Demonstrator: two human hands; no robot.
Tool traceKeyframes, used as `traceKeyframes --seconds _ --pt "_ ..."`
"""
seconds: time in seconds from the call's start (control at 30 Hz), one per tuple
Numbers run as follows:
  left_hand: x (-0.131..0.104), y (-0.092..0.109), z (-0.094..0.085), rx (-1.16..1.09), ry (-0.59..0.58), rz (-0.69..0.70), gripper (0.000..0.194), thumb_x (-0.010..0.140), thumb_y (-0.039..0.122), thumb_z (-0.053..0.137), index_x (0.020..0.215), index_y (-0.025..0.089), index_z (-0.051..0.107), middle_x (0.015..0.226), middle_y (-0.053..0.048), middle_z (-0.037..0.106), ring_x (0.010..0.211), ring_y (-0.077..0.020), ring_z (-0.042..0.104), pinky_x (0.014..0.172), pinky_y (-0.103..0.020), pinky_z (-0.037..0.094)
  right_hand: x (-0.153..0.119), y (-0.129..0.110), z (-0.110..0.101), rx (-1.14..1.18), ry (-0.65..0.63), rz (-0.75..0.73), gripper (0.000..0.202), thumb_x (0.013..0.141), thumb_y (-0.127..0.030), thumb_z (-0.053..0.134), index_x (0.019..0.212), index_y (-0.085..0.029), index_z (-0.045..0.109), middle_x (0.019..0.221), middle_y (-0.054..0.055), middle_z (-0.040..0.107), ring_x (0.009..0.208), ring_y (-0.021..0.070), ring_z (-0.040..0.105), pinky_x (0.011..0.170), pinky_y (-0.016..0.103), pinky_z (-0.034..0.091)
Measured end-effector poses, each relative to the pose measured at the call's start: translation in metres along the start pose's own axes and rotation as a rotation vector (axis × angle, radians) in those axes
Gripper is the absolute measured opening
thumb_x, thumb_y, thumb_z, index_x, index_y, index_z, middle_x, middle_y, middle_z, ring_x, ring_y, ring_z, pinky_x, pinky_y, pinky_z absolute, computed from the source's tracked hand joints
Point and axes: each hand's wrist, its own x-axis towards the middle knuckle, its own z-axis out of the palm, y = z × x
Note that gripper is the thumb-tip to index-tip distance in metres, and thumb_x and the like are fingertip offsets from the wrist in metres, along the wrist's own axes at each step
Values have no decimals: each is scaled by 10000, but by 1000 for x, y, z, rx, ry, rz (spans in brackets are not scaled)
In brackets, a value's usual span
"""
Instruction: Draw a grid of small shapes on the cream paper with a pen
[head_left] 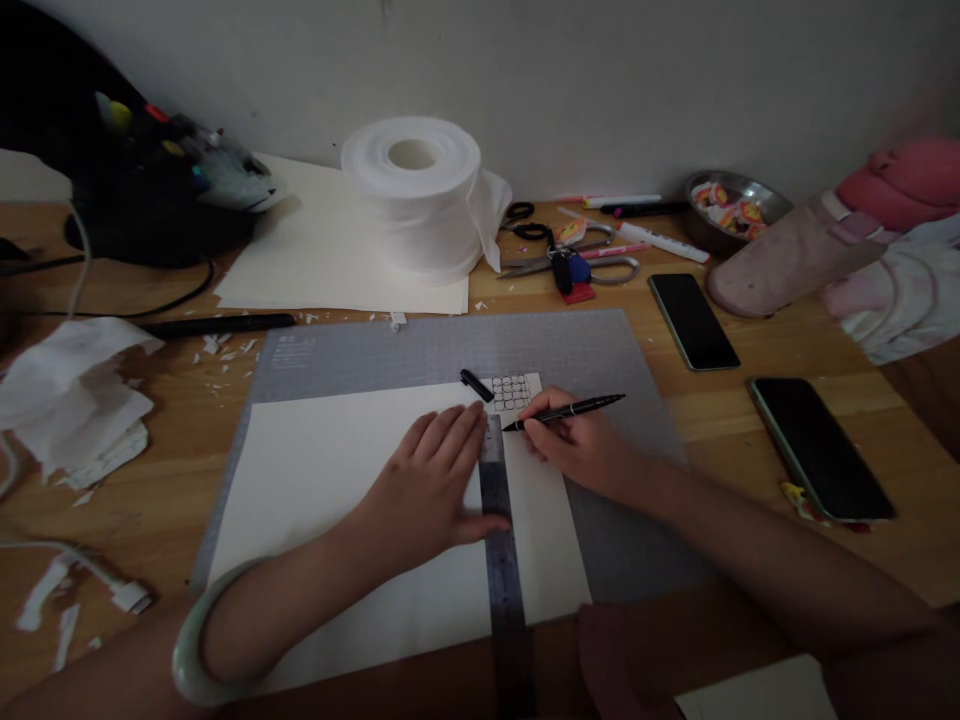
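Observation:
My right hand [574, 440] grips a black marker pen [574, 411], its tip touching down beside the upper end of a ruler [499, 520]. Flat over the ruler's left edge lies my left hand [442, 475], fingers stretched and thumb across the ruler. Under both is a sheet of white paper [337, 480], resting on a grey cutting mat [360, 345]. A small grid of drawn black shapes [512, 392] shows near the paper's top right. The pen's black cap [476, 385] lies just left of that grid.
Behind the mat stand a roll of white tissue [412, 210], scissors [607, 268], pens [660, 240] and a metal bowl [731, 225] of wrapped sweets. Two phones [694, 322] and a pink bottle [802, 250] are at right. Crumpled tissue [67, 380], paper scraps and a cable [127, 590] lie left.

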Motion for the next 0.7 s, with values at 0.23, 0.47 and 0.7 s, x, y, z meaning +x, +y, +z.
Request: traceKeyframes --seconds 0.23,0.47,0.7 --pt "0 0 0 3 0 6 895 795 732 396 1248 -34 495 1310 -244 492 1175 -363 454 986 -477 365 1 5 1 32 26 0 106 877 -298 486 916 -203 515 691 -16 544 616 113 550 568 256 470" --pt "0 0 0 -3 -9 -5 903 795 747 363 1254 -19 495 1319 -237 486 1186 -363 448 994 -482 362 2 1 2 54 31 35 103 871 -293 488 919 -203 504 667 -14 556 611 120 571 570 265 494" --pt "0 0 0 -11 -5 -7 877 800 738 372 1257 0 498 1318 -236 487 1179 -361 457 992 -484 374 3 1 2 97 33 75 115 862 -303 499 919 -202 496 642 -24 549 582 115 560 563 268 498"
